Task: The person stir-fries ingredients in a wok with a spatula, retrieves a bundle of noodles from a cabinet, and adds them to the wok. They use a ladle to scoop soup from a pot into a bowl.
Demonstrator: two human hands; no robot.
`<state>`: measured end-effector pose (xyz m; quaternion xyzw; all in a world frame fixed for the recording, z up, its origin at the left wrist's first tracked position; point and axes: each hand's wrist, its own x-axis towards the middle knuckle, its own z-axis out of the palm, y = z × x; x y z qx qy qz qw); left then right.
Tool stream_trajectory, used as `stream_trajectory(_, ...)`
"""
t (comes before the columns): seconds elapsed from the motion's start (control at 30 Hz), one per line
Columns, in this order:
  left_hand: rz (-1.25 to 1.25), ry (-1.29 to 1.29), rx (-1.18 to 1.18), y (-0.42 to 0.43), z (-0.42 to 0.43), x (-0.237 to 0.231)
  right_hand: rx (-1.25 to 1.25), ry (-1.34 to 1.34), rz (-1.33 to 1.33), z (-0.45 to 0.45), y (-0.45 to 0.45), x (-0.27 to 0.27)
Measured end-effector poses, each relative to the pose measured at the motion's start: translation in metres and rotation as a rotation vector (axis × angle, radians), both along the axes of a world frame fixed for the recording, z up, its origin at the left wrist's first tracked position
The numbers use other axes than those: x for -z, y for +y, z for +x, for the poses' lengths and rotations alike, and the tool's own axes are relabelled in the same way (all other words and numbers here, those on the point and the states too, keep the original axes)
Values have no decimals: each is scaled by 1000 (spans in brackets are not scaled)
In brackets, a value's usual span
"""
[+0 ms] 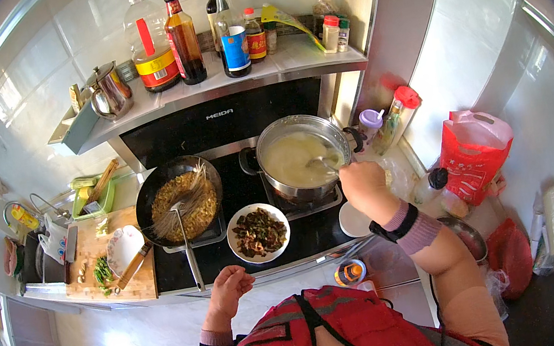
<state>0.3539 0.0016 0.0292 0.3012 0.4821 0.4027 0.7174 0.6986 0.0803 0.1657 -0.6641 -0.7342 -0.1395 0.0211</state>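
My right hand (365,185) grips the handle of a metal ladle (322,162), whose bowl dips into cloudy pale liquid in a steel pot (306,190) on the right burner. My left hand (233,286) hangs in front of the counter's edge, fingers loosely curled, with nothing seen in it. Beyond it a white bowl (234,249) holds a dark, chopped cooked dish. On the left burner a black wok (143,193) contains chopped food in brown liquid. A bundle of thin dry noodles (194,196) and a metal spatula (185,240) rest in the wok.
A cutting board (138,285) at the left bears a cleaver (71,245), a floral plate (125,244) and chopped greens (102,271). Bottles (184,36) line the shelf above the stove. A white dish (356,220) sits near the right burner; a red bag (473,154) stands farther right.
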Motion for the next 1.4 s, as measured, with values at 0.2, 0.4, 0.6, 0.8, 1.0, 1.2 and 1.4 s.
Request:
stream_trajectory(0.2, 1, -27, 38, 8, 8, 1, -129, 28, 86, -12, -4, -7)
stream_trajectory(0.4, 6, -47, 42, 6, 9, 4, -83, 75, 188, -25, 26, 37)
stream_trajectory(0.6, -12, -30, 27, 2, 10, -2, 42, 57, 178, 7, 43, 60)
stream_trajectory(0.8, -8, -13, 31, 3, 9, 4, 92, -18, 71, 21, 12, 13)
stream_trajectory(1.0, -3, -47, 38, 4, 13, 5, -17, -16, -59, 16, -8, -29)
stream_trajectory(1.2, -23, -49, 49, 1, 8, 5, -58, 105, -91, -15, 12, 8)
stream_trajectory(1.4, -19, -12, 13, -5, 4, -1, 0, 163, 107, -22, 52, 58)
